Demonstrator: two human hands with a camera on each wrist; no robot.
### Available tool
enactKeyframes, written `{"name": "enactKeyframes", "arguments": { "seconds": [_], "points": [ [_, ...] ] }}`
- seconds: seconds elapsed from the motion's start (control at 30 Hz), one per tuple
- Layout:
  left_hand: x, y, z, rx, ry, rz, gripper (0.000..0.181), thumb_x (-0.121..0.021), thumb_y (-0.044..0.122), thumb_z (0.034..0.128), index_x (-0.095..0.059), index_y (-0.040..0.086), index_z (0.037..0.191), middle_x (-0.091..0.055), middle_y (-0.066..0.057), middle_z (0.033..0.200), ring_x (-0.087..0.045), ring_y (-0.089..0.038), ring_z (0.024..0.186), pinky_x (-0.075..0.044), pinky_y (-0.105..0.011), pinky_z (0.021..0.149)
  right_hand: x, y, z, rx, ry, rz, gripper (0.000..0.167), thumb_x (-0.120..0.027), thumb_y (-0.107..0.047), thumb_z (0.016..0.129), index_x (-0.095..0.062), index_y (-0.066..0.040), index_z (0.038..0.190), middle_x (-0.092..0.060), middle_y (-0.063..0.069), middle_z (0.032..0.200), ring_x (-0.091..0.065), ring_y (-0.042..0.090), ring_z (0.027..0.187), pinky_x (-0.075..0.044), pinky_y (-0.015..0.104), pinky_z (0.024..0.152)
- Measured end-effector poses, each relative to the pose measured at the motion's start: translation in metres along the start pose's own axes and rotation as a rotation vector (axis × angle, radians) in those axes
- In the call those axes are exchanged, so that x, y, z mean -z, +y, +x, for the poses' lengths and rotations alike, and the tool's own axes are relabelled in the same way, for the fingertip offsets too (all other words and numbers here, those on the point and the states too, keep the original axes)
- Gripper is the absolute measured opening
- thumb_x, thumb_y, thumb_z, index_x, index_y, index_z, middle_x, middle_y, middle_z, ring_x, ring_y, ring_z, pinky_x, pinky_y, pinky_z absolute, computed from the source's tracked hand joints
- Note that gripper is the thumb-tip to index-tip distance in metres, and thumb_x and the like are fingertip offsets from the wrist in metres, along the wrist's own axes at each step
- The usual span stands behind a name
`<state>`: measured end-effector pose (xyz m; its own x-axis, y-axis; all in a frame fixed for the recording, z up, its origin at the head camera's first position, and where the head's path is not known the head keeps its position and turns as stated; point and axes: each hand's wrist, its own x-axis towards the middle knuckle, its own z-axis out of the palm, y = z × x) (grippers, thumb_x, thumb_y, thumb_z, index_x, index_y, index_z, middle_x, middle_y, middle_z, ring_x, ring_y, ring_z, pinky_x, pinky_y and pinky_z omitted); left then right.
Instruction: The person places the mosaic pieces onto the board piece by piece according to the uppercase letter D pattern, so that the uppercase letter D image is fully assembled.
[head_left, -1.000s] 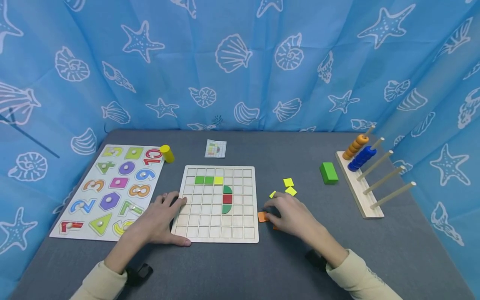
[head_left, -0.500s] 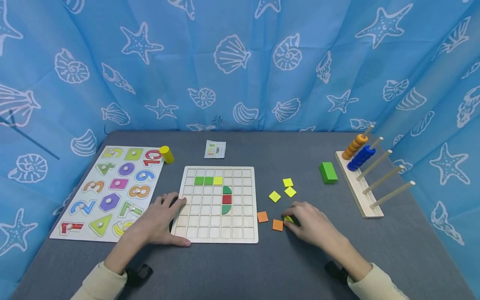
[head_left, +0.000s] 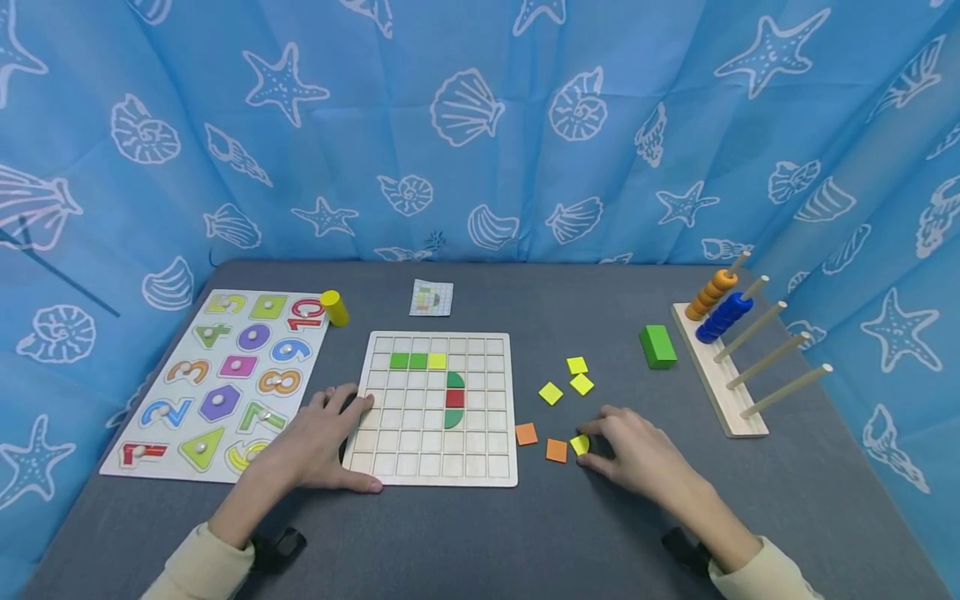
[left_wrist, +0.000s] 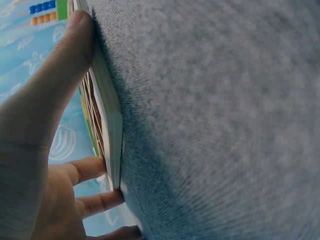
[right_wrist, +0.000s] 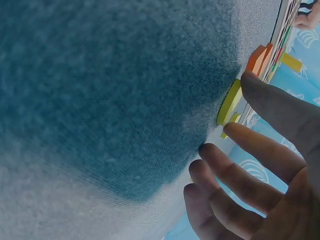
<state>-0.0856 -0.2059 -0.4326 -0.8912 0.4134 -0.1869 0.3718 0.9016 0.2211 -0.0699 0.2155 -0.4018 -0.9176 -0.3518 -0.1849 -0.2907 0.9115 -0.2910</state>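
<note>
My left hand [head_left: 318, 437] holds the lower left corner of a wooden grid board [head_left: 405, 458], fingers at its left edge and thumb along the front edge [left_wrist: 114, 120]. On the board lie two green squares [head_left: 408, 361], a yellow square [head_left: 437, 361], a red square [head_left: 454, 398] and two green rounded pieces [head_left: 453, 418]. To the right of the board, my right hand [head_left: 633, 450] pinches a yellow square tile [head_left: 581, 444] at the table between thumb and index finger; its other fingers are bent. Two orange tiles [head_left: 556, 451] lie just left of it, and three yellow tiles [head_left: 551, 393] beyond.
A number-and-shape puzzle [head_left: 217, 387] lies at the left, with a yellow cylinder [head_left: 334, 308] at its far corner. Behind the board is a small pattern card [head_left: 431, 297]. A green block [head_left: 657, 347] and a peg stand with beads [head_left: 720, 371] are at the right.
My right hand has moved from beside the board toward the right, uncovering the orange tiles and a yellow tile. The yellow tile at its fingertips now shows more. My left hand stays put.
</note>
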Motion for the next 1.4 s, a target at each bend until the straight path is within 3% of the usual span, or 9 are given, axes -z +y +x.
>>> {"name": "enactKeyframes", "arguments": {
  "seconds": [0.13, 0.3, 0.8, 0.93, 1.13, 1.4],
  "points": [
    [0.001, 0.0, 0.0, -0.003, -0.001, 0.001, 0.119, -0.075, 0.085, 0.0622, -0.047, 0.01, 0.15, -0.043, -0.024, 0.152, -0.046, -0.055, 0.133, -0.047, -0.067, 0.1, -0.001, -0.001, 0.001, 0.011, -0.03, 0.005, 0.043, -0.089, -0.025, 0.079, -0.077, -0.009, 0.117, -0.07, 0.003, 0.105, -0.065, 0.017, 0.091, -0.057, 0.043, 0.078],
    [0.001, 0.001, -0.001, -0.002, -0.005, 0.0, 0.119, -0.075, 0.086, 0.0624, -0.047, 0.01, 0.15, -0.043, -0.024, 0.153, -0.046, -0.054, 0.133, -0.047, -0.067, 0.1, -0.004, -0.004, 0.003, 0.019, -0.037, 0.017, 0.033, -0.088, -0.018, 0.08, -0.079, -0.01, 0.11, -0.069, 0.001, 0.101, -0.064, 0.016, 0.09, -0.056, 0.041, 0.078],
    [0.0, 0.0, -0.001, -0.012, 0.01, 0.01, 0.118, -0.075, 0.085, 0.0626, -0.047, 0.01, 0.15, -0.044, -0.025, 0.152, -0.047, -0.053, 0.132, -0.048, -0.067, 0.099, -0.008, -0.005, 0.004, 0.001, 0.018, 0.012, 0.024, -0.086, -0.02, 0.082, -0.08, -0.011, 0.104, -0.068, -0.001, 0.094, -0.061, 0.013, 0.084, -0.054, 0.037, 0.074],
    [0.0, 0.001, -0.001, -0.01, 0.008, 0.009, 0.118, -0.075, 0.085, 0.0625, -0.047, 0.01, 0.15, -0.044, -0.024, 0.152, -0.047, -0.053, 0.132, -0.048, -0.067, 0.099, -0.008, -0.007, 0.005, -0.003, 0.048, 0.01, 0.024, -0.086, -0.022, 0.082, -0.08, -0.012, 0.103, -0.067, -0.001, 0.09, -0.057, 0.01, 0.077, -0.049, 0.031, 0.067],
    [0.0, 0.001, -0.001, -0.013, 0.008, 0.008, 0.118, -0.076, 0.084, 0.0628, -0.047, 0.01, 0.15, -0.044, -0.025, 0.152, -0.047, -0.053, 0.132, -0.048, -0.067, 0.099, -0.008, -0.015, 0.007, 0.0, 0.088, 0.011, 0.024, -0.085, -0.024, 0.082, -0.08, -0.011, 0.102, -0.064, -0.002, 0.085, -0.045, 0.009, 0.069, -0.036, 0.024, 0.06],
    [0.001, 0.001, 0.0, -0.013, 0.007, 0.005, 0.118, -0.077, 0.083, 0.0628, -0.047, 0.009, 0.149, -0.044, -0.025, 0.151, -0.047, -0.053, 0.131, -0.048, -0.066, 0.099, -0.011, -0.033, 0.015, 0.053, 0.143, 0.053, 0.021, -0.087, -0.02, 0.081, -0.08, -0.013, 0.1, -0.067, -0.002, 0.087, -0.047, 0.007, 0.071, -0.039, 0.023, 0.06]
  ]
}}
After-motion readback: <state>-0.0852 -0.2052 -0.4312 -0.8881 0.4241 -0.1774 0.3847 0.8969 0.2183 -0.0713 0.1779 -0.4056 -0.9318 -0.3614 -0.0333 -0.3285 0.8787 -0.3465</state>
